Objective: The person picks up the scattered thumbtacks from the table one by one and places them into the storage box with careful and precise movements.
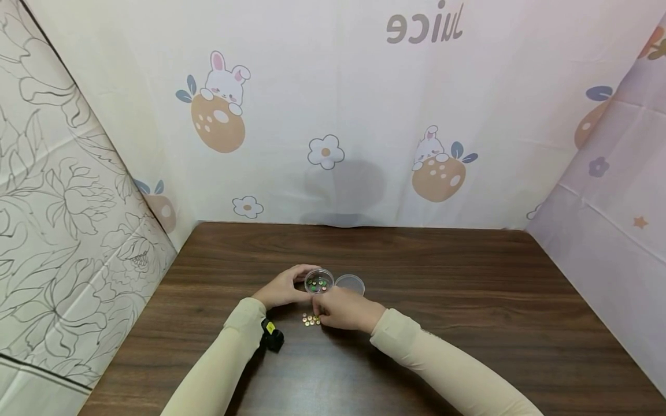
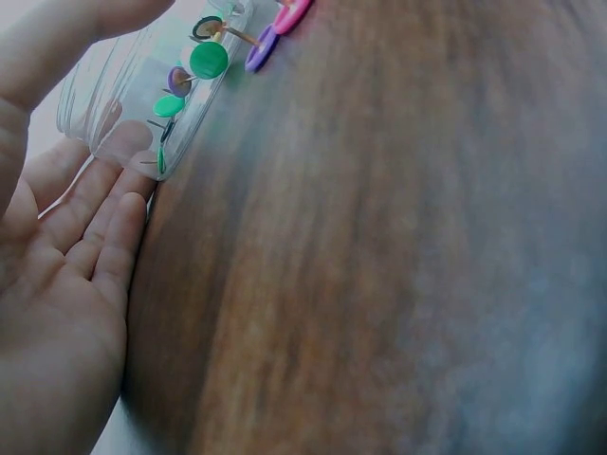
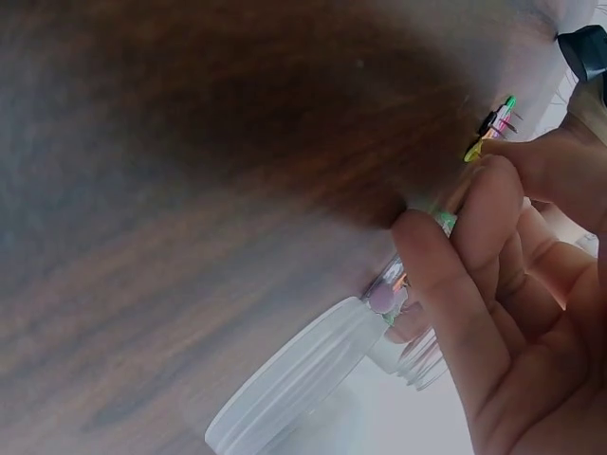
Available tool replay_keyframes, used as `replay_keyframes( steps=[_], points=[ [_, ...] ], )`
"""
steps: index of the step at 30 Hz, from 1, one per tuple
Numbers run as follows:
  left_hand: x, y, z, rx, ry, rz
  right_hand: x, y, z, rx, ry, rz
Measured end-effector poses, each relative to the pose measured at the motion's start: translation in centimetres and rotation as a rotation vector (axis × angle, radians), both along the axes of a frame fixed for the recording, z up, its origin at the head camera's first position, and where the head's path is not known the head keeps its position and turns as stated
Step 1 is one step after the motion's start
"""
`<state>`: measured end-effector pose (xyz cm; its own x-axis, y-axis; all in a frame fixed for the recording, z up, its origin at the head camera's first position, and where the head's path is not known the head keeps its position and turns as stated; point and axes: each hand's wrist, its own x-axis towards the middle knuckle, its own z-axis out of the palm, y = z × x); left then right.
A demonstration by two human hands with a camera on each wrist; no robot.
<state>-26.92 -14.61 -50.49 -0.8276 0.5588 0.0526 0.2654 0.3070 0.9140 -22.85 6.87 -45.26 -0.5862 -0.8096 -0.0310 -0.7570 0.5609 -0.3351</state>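
A clear round plastic jar (image 1: 319, 281) with green and other thumbtacks inside stands on the table. My left hand (image 1: 286, 289) curves round its left side; in the left wrist view fingers lie behind the jar wall (image 2: 123, 85) and the thumb is on the near side. Several loose thumbtacks (image 1: 307, 319) lie in front of the jar, some showing pink and purple in the left wrist view. At their right edge, my right hand (image 1: 340, 309) pinches a yellow thumbtack (image 3: 473, 151) between thumb and index fingertip; its pin is hidden.
A translucent white lid (image 1: 350, 283) lies just right of the jar, beside my right hand. A black wrist camera (image 1: 272, 336) is strapped at my left cuff. The brown wood table (image 1: 468, 300) ends at a printed cloth wall (image 1: 333, 196) behind.
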Motion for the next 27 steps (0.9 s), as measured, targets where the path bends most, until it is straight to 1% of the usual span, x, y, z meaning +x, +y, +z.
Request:
replay_keyframes(
  steps=[7,13,18,27],
  points=[
    [-0.15,-0.03,-0.11,0.002,-0.017,0.012,0.06,0.00,-0.14,-0.004,0.051,0.006],
    [-0.15,-0.01,-0.26,0.003,-0.018,0.012,0.08,0.09,-0.18,0.015,0.061,0.001],
    [-0.10,0.00,-0.22,0.012,-0.019,0.011,0.06,0.22,-0.12,0.019,0.041,0.005],
    [-0.03,0.09,-0.10,0.019,-0.015,0.004,0.02,0.49,0.17,0.019,-0.023,0.006]
  ],
)
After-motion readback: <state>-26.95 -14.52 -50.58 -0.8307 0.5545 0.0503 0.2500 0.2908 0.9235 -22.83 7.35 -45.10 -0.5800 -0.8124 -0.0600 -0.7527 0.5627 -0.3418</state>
